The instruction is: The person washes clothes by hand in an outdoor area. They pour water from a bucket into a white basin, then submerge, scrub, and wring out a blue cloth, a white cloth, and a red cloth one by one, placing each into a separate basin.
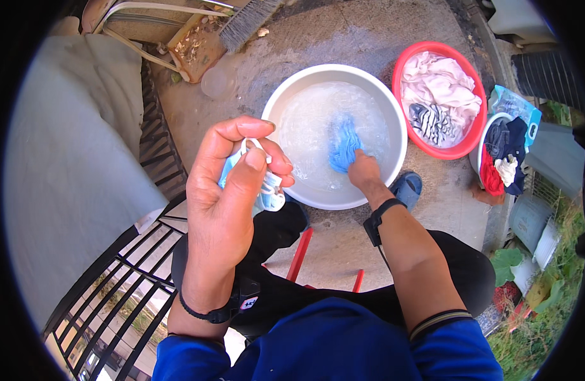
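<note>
A crumpled light-blue face mask with white ear loops [268, 196] is held in my left hand [226, 190], raised at the left of the basin, thumb against the curled fingers. My right hand [365, 170] reaches into a large pale round basin [399, 143] of cloudy water and grips a blue cloth [342, 150], which lies mostly in the water; the fingertips are hidden by the cloth. To the right, a red basin [398, 81] holds pale pink cloth [440, 81] and a black-and-white striped cloth [433, 125].
A white bucket [478, 157] of dark, red and white clothes stands at the right, beside a blue plastic pack [516, 107]. A broom [249, 21] and a dustpan with debris [197, 47] lie at the top left. Black metal railing [126, 285] runs along the left.
</note>
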A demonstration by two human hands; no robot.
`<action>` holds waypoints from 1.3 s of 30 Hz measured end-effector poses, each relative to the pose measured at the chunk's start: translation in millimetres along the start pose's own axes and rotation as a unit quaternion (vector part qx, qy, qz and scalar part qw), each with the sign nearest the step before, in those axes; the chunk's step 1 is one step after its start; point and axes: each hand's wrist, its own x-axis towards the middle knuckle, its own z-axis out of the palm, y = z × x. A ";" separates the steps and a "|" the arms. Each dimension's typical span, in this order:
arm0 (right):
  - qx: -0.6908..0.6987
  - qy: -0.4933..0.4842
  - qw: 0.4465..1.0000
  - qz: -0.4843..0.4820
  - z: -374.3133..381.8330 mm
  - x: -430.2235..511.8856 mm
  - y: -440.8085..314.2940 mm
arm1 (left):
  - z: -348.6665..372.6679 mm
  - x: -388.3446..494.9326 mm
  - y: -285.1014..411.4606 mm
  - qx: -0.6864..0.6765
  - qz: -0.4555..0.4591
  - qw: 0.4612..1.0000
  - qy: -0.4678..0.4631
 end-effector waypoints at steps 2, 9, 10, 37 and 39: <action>0.035 -0.009 0.999 0.008 11.9 4.2 10.0 | 1.8 4.4 -2.4 0.026 -0.009 1.000 -0.002; 0.518 -0.023 0.844 0.139 -20.1 -13.0 -0.8 | 8.2 13.1 -30.4 0.078 -0.015 0.997 -0.011; 0.619 -0.044 0.767 0.163 -32.7 -23.7 -3.8 | 7.4 15.3 -41.4 0.113 -0.047 0.992 0.005; 0.531 -0.001 0.847 0.025 -89.3 -103.2 -77.6 | 18.8 62.8 -299.3 -0.316 -0.347 0.883 0.010; 0.361 0.129 0.924 0.006 -85.8 -82.4 -79.6 | 27.3 57.2 -304.3 -0.302 -0.306 0.902 0.032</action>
